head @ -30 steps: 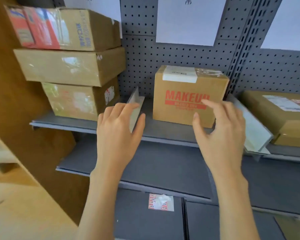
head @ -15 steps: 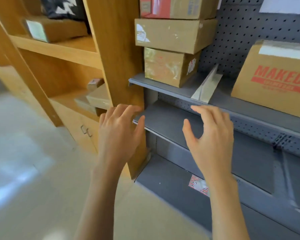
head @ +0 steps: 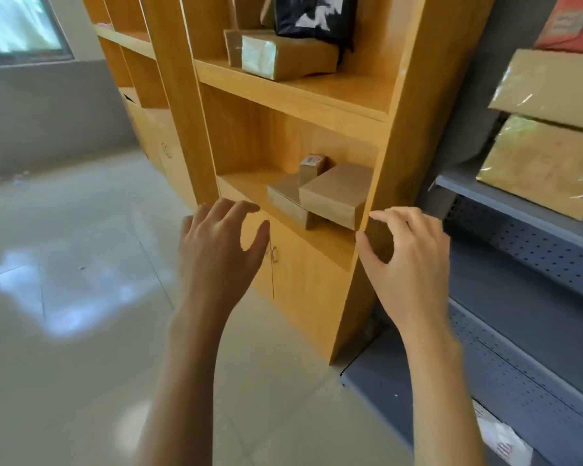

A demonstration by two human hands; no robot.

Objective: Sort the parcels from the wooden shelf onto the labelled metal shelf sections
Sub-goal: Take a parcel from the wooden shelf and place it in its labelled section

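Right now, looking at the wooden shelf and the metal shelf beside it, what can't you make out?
- Small box label: too small and blurred to read, head view.
- Flat parcel: partly covered by the larger box.
- Black bag: cut off by the top edge.
- Metal shelf section labels: none in frame; its parcels are cut by the right edge.
- Left hand and right hand: empty, palms hidden.

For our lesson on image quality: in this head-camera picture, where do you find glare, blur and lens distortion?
Head view: glare patches on the floor tiles and on the taped parcel on the upper wooden shelf; window smeared with blur; wooden upright leans, from the wide-angle lens; both hands fairly sharp.
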